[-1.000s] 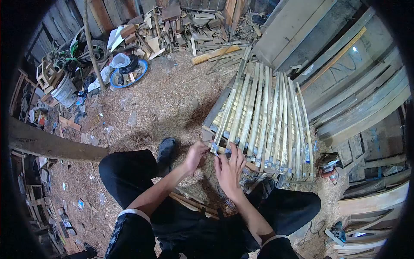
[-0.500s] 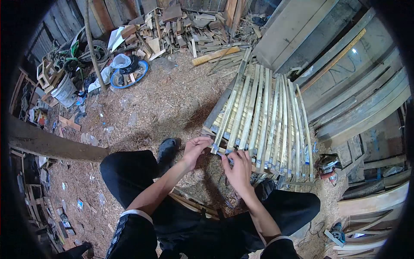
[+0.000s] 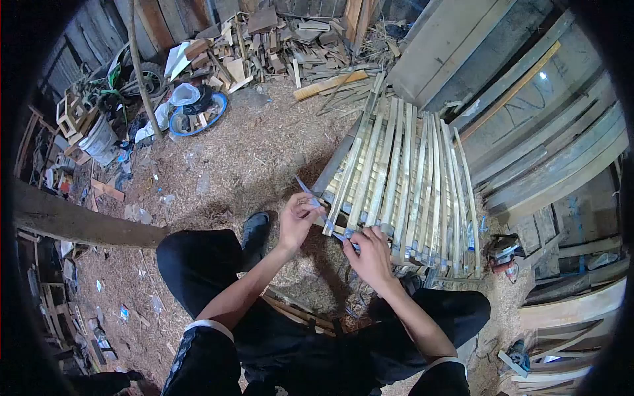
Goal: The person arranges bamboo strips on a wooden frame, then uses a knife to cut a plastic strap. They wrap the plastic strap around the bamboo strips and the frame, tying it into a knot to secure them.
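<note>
No text, label or number can be read; well left of the slatted wooden bundle (image 3: pixel 397 175), marks on the white bucket (image 3: pixel 100 140) are too blurred to tell; right of the bundle, dark strokes on the leaning board (image 3: pixel 522 122) spell nothing legible.

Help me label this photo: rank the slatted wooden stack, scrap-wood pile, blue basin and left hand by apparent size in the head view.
1. Slatted wooden stack
2. Scrap-wood pile
3. Blue basin and left hand: too alike to rank; the hand is nearer the camera.
</note>
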The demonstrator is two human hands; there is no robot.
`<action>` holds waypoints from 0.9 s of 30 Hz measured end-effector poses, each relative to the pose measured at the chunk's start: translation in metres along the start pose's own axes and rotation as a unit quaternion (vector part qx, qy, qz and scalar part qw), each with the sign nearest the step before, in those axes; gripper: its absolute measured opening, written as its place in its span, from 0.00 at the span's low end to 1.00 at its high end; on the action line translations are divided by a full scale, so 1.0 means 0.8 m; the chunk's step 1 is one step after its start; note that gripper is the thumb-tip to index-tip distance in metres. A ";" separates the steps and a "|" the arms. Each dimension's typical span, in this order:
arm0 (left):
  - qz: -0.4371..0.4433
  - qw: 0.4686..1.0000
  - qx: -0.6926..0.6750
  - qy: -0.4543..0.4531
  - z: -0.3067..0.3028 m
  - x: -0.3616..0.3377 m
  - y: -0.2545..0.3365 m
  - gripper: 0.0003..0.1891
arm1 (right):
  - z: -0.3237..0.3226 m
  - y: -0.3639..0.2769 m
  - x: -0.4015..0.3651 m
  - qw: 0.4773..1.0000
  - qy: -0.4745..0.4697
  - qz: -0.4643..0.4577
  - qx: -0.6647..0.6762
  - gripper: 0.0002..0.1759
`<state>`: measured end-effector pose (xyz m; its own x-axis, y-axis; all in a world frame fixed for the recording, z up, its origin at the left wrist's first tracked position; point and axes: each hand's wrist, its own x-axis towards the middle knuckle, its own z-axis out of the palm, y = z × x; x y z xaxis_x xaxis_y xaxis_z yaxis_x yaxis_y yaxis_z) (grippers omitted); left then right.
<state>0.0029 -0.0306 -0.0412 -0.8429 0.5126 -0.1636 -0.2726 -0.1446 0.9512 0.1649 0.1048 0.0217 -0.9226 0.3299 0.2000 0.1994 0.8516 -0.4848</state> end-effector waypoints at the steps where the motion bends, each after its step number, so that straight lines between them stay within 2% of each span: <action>1: 0.009 1.000 0.009 0.003 0.002 0.000 0.002 0.22 | 0.002 0.001 0.000 1.000 0.000 0.000 0.002 0.12; 5: 0.008 1.000 0.005 0.015 0.003 0.004 0.001 0.28 | 0.002 0.001 0.000 1.000 -0.010 0.010 0.007 0.10; 6: -0.009 0.999 0.039 0.037 0.006 0.005 0.004 0.28 | 0.001 0.000 0.000 1.000 -0.016 0.012 0.007 0.10; 7: -0.009 0.998 0.040 0.037 0.006 0.006 0.008 0.28 | 0.001 0.000 -0.001 1.000 -0.015 0.012 0.008 0.10; 9: -0.067 0.996 0.039 0.042 0.004 0.006 0.014 0.27 | 0.003 -0.002 -0.005 1.000 0.015 -0.009 -0.018 0.09; 13: -0.094 0.994 0.005 0.048 0.003 0.007 0.015 0.23 | 0.002 0.001 -0.008 1.000 -0.002 -0.013 -0.019 0.08; 15: -0.039 0.998 0.006 0.047 0.001 0.009 0.009 0.18 | 0.002 0.000 -0.008 1.000 -0.010 -0.013 -0.019 0.08; 27: -0.009 0.998 0.009 0.058 0.004 0.019 0.004 0.22 | 0.001 0.003 -0.009 0.998 -0.066 0.007 -0.004 0.11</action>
<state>-0.0090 -0.0205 -0.0397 -0.8863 0.4129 -0.2099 -0.2811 -0.1194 0.9522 0.1716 0.1039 0.0183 -0.9552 0.2853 0.0790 0.2142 0.8504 -0.4807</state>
